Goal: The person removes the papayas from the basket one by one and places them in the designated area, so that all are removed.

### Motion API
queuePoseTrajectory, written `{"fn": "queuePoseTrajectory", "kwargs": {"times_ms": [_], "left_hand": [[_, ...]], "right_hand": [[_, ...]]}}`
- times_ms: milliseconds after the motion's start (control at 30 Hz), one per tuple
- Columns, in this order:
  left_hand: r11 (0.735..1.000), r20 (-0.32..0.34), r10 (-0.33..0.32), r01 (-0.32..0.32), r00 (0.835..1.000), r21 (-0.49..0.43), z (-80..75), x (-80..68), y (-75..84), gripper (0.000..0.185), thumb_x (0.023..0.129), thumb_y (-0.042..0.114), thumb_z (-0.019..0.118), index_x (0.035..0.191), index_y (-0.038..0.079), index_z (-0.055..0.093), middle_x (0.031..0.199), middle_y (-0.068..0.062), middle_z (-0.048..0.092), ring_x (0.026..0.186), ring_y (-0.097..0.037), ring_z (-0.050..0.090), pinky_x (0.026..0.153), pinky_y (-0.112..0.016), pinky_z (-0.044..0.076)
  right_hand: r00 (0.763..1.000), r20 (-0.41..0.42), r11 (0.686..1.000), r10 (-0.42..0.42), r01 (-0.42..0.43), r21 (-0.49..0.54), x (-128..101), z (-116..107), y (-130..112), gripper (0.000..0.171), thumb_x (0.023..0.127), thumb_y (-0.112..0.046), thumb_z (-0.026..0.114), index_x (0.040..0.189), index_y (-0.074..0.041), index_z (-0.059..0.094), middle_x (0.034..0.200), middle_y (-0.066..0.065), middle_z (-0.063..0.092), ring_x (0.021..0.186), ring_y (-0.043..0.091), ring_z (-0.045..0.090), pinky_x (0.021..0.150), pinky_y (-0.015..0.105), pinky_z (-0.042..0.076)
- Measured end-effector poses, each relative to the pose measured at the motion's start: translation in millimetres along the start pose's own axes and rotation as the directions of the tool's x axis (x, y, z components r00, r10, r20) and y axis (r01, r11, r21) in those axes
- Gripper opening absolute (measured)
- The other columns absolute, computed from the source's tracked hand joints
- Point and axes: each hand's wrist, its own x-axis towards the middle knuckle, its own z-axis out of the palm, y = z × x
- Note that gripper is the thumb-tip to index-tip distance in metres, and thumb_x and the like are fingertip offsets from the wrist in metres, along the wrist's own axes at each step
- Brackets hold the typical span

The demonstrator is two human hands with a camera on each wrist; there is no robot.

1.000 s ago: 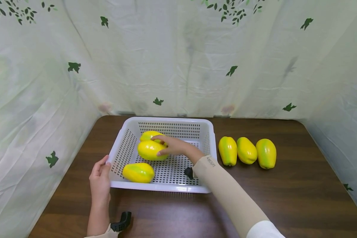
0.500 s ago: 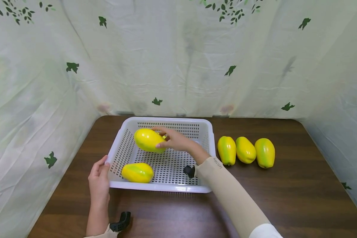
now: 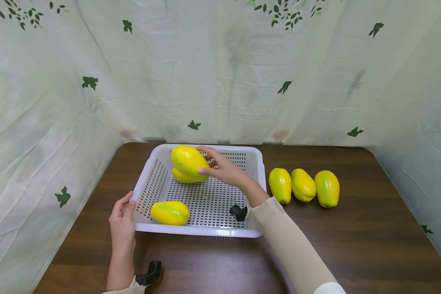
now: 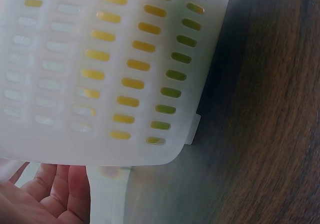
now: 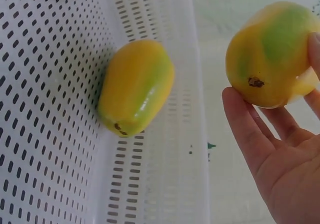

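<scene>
In the head view my right hand (image 3: 224, 165) holds a yellow-green papaya (image 3: 189, 160) above the back left of a white perforated basket (image 3: 226, 232). Its fingers and thumb wrap one end of the fruit, and the right wrist view shows this held papaya (image 5: 270, 54) beyond the basket wall. Partly hidden below it, a second papaya (image 3: 181, 176) lies inside along the back wall. Another papaya (image 3: 170, 212) rests at the basket's front left. My left hand (image 3: 123, 220) grips the basket's left rim, thumb at the top edge; the left wrist view shows its curled fingers (image 4: 70, 194).
Three papayas stand in a row on the brown wooden table (image 3: 371, 228), right of the basket: a near one (image 3: 280, 185), a middle one (image 3: 304, 185) and a far one (image 3: 327, 189). A patterned cloth (image 3: 220, 81) hangs behind the table and at both sides.
My right hand has lifted the papaya from the basket and raised it toward the back wall. The papaya beneath is uncovered in part. The left hand stays on the rim.
</scene>
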Motion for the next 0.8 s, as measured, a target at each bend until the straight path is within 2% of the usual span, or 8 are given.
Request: {"fn": "queuePoseTrajectory", "kwargs": {"times_ms": [67,100,200,433,533,700,800], "left_hand": [[1.000,-0.002,0.000,0.000,1.000,0.005,0.3,0.1,0.5,0.043,0.091,0.038,0.046,0.130,0.019,0.047,0.128,-0.006,0.047,0.107,-0.021,0.047,0.095,-0.038,0.037],[1.000,-0.009,-0.013,0.013,1.000,0.010,1.3,-1.3,4.1,0.043,0.092,0.037,0.046,0.131,0.017,0.047,0.129,-0.008,0.046,0.108,-0.024,0.046,0.095,-0.044,0.035],[1.000,-0.008,-0.021,0.021,1.000,0.018,1.4,-2.6,6.9,0.043,0.092,0.037,0.045,0.131,0.017,0.046,0.128,-0.008,0.046,0.108,-0.024,0.045,0.095,-0.047,0.034],[1.000,0.000,0.002,-0.002,1.000,-0.003,-0.3,0.9,-1.8,0.044,0.091,0.037,0.047,0.130,0.018,0.047,0.128,-0.007,0.046,0.108,-0.023,0.046,0.095,-0.044,0.035],[1.000,0.002,0.008,-0.008,1.000,-0.001,-2.5,11.5,-19.9,0.045,0.090,0.041,0.048,0.130,0.022,0.047,0.129,-0.005,0.046,0.109,-0.024,0.046,0.095,-0.046,0.034],[0.999,-0.001,0.035,-0.035,0.999,-0.028,-8.8,39.2,-67.8,0.044,0.087,0.046,0.050,0.128,0.030,0.049,0.128,0.003,0.047,0.109,-0.019,0.046,0.096,-0.042,0.035],[0.998,0.012,0.044,-0.044,0.999,-0.038,-9.4,38.1,-66.1,0.042,0.088,0.043,0.050,0.128,0.028,0.049,0.128,0.001,0.048,0.108,-0.019,0.047,0.095,-0.040,0.036]], "right_hand": [[1.000,-0.007,1.000,-0.003,0.003,0.015,-6.3,-2.1,-10.5,0.062,0.087,-0.022,0.060,0.141,-0.023,0.027,0.129,0.010,0.041,0.101,0.026,0.051,0.077,0.037,0.046],[1.000,-0.011,1.000,-0.009,0.009,0.022,-9.3,-3.1,-15.5,0.062,0.088,-0.021,0.059,0.141,-0.021,0.027,0.128,0.011,0.041,0.101,0.026,0.051,0.078,0.036,0.046],[0.999,-0.029,0.998,-0.044,0.045,0.052,-18.5,-6.1,-28.9,0.060,0.088,-0.015,0.058,0.140,-0.013,0.028,0.126,0.014,0.041,0.100,0.029,0.051,0.079,0.035,0.046],[0.986,-0.127,0.990,-0.112,0.121,0.069,-33.4,-15.5,-33.5,0.058,0.088,-0.008,0.058,0.139,-0.009,0.030,0.120,0.016,0.045,0.095,0.028,0.052,0.078,0.032,0.047],[0.979,-0.164,0.988,-0.121,0.134,0.076,-39.3,-20.4,-32.4,0.059,0.088,-0.006,0.057,0.139,-0.007,0.028,0.117,0.018,0.046,0.094,0.029,0.052,0.078,0.034,0.048],[0.967,-0.230,0.989,-0.106,0.126,0.076,-50.7,-27.5,-30.9,0.060,0.087,-0.007,0.058,0.139,-0.008,0.027,0.115,0.017,0.047,0.092,0.029,0.051,0.076,0.033,0.048],[0.958,-0.271,0.991,-0.095,0.117,0.067,-58.1,-30.7,-31.5,0.060,0.087,-0.008,0.058,0.138,-0.008,0.029,0.115,0.017,0.047,0.091,0.029,0.051,0.076,0.032,0.049]]}}
